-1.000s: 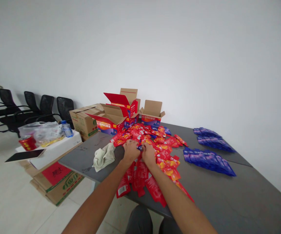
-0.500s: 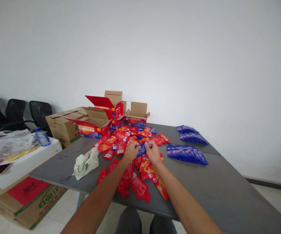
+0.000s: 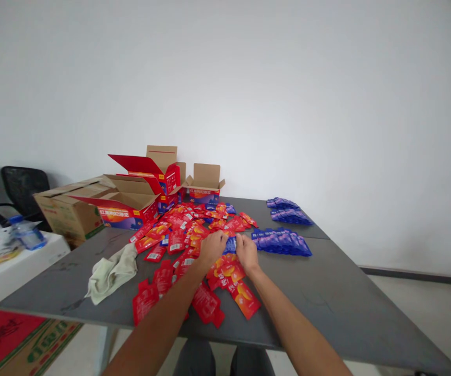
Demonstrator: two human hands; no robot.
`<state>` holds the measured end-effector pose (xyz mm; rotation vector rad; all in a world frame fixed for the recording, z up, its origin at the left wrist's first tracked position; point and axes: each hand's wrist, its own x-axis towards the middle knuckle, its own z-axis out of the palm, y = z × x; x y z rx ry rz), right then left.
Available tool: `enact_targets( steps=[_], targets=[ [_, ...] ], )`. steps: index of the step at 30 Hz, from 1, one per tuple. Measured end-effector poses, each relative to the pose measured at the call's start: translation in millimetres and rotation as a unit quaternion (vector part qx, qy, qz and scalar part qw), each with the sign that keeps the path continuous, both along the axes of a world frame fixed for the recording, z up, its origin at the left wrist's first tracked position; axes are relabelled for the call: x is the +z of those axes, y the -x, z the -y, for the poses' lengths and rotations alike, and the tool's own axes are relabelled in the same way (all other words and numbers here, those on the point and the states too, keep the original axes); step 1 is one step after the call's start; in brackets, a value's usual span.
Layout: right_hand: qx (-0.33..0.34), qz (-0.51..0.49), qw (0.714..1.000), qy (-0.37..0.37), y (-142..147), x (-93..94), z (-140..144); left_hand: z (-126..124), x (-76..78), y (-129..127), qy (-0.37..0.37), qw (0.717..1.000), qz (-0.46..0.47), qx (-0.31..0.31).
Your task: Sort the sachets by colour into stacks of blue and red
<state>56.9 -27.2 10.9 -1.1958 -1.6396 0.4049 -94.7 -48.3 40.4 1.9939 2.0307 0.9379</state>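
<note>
We see a dark grey tabletop [image 3: 339,297] carrying nearly everything here. At its far left edge stand open cardboard boxes [image 3: 131,201] printed red and blue, flaps raised. In front of them spreads a loose heap of red sachets [image 3: 188,230], glossy and flat, with orange-yellow print; several lie scattered toward the near edge. To the right, well apart from the heap's centre, rows of blue sachets [image 3: 284,241] lie overlapped in neat lines, with two more rows behind them. A crumpled pale cloth [image 3: 110,271] lies on the left part of the tabletop.

Our two hands meet over the middle of the red heap. Between them is a single blue sachet [image 3: 230,245], small, flat and deep blue, standing out among the red ones, just left of the nearest blue row. The left hand [image 3: 212,246] has its fingers curled together onto the sachet's left edge; the right hand [image 3: 246,253] has its fingers closed on the right edge. Most of the sachet is hidden by the hands.
</note>
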Motion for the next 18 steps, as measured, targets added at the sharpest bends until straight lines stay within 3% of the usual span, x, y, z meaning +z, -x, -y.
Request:
enact_targets(
  steps=[5, 9, 14, 16, 18],
  targets=[
    [-0.03, 0.017, 0.999, -0.006, -10.7, -1.7, 5.4, -6.6, -0.8, -6.6, -0.088, 0.993, 0.0, 0.084],
    [0.024, 0.026, 0.999, -0.017, -8.7, 0.1, 13.5, -14.5, -3.4, -14.1, -0.004, 0.983, 0.179, 0.039],
    [0.13, 0.059, 0.988, -0.057, -5.4, -7.1, 23.4, -19.0, -8.6, -28.3, 0.074, 0.878, 0.473, 0.004],
    [0.151, 0.073, 0.984, -0.065, -5.8, -10.1, 25.9, -19.7, -10.8, -29.2, 0.071, 0.859, 0.507, 0.006],
    [0.154, 0.083, 0.982, -0.068, -5.8, -11.4, 27.6, -21.5, -14.0, -26.8, 0.056, 0.858, 0.51, 0.018]
  ],
)
